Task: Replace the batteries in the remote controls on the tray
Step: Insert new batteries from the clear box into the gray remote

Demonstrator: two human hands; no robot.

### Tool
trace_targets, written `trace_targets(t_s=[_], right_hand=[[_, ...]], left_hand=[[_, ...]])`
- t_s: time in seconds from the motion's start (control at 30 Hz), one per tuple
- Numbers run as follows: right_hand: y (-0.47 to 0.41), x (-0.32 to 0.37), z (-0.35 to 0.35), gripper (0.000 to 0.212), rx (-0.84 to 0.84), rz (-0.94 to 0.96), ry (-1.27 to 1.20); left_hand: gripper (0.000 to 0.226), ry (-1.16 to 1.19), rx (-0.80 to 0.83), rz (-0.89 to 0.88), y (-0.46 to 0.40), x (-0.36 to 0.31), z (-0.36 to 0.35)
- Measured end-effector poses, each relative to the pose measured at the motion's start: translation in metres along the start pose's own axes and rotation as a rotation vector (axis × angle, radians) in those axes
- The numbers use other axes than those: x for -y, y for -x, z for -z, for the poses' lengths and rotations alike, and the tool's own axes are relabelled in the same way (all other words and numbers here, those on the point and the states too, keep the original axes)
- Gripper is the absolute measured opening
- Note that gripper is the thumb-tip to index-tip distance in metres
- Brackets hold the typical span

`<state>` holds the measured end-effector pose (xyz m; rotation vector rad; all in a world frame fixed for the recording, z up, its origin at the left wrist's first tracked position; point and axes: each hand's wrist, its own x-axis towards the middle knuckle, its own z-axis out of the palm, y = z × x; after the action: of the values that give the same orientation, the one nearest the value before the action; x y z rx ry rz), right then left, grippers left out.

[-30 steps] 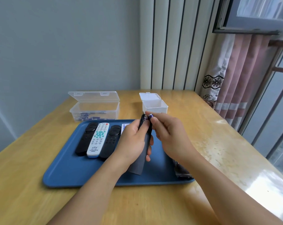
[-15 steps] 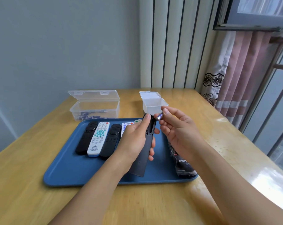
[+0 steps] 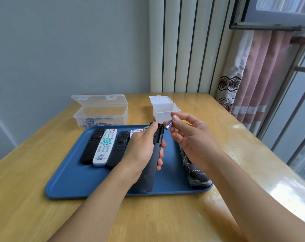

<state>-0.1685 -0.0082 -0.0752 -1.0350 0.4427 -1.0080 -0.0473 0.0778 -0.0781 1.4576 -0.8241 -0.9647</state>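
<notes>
While the left hand (image 3: pixel 141 151) grips the rigid dark remote (image 3: pixel 152 165) mid-body, the right hand (image 3: pixel 188 137) pinches a battery (image 3: pixel 167 126) — light, smooth, likely slippery — best held at its ends.

Wooden table (image 3: pixel 218 215) — grey wall (image 3: pixel 60 49), curtained window (image 3: pixel 288 75)

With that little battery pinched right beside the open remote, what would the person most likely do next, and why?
Probably drop the small blue battery into the small white open box. The right hand pinches it clear of the dark grey remote that the left hand grips, its battery bay uncovered, and the box stands just behind.
</notes>
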Motion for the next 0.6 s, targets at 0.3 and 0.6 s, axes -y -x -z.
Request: trace_targets(t_s=[0.3,0.6], right_hand=[[0.016,0.0,-0.012,0.012,0.024,0.459,0.449],[0.013,-0.023,-0.005,0.011,0.135,0.872,0.994]], left_hand=[[0.081,0.258,0.098,-0.019,-0.001,-0.002,0.001],[0.073,0.336,0.013,-0.069,-0.002,-0.003,0.001]])
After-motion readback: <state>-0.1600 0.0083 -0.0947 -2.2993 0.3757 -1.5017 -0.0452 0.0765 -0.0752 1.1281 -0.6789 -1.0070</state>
